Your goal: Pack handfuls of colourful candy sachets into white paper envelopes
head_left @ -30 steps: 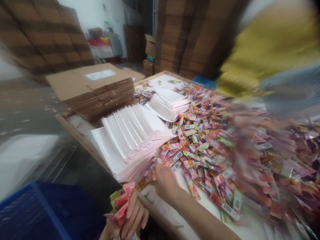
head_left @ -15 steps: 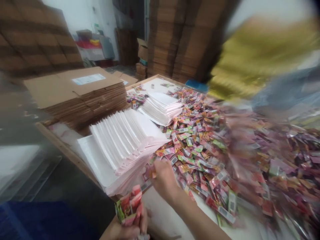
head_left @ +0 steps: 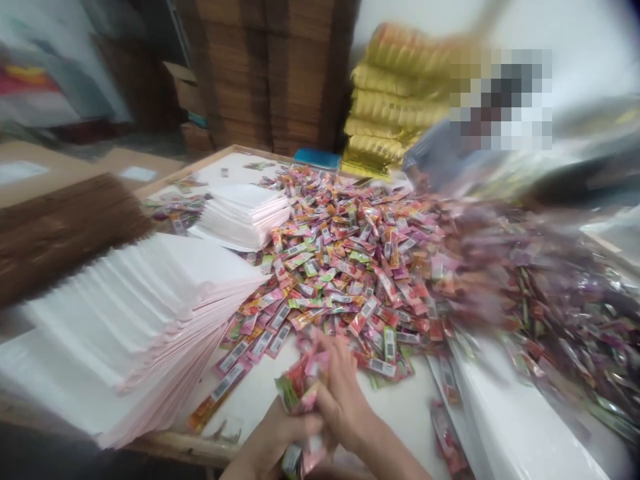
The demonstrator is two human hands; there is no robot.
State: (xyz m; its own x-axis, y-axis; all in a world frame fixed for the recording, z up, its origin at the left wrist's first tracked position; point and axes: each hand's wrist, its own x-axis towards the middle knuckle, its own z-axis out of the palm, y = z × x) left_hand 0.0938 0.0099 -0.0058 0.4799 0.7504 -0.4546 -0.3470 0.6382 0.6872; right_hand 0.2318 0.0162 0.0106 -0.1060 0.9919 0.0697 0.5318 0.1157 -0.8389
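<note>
Two-handed grip [head_left: 341, 387] around bunched sachets [head_left: 299, 378], loose sachets [head_left: 345, 267] across wood-rimmed table [head_left: 263, 383]

Wall [head_left: 425, 13], upper right: bright white. Carton stacks [head_left: 270, 80]: dim. Sachets [head_left: 345, 267]: small glints, crispest mid-frame on my feed. Outer edges: smeared, stretched. Pixelated patch [head_left: 505, 100]: one, upper right. Light source: I cannot place it.

Our view has swung toward three o'clock. Our right hand [head_left: 345, 383] has left the edge of the sachet pile [head_left: 345, 267] and joined our left hand [head_left: 286, 430] at the held sachets [head_left: 303, 377], at six o'clock. White stack [head_left: 520, 407] appeared, four o'clock.
</note>
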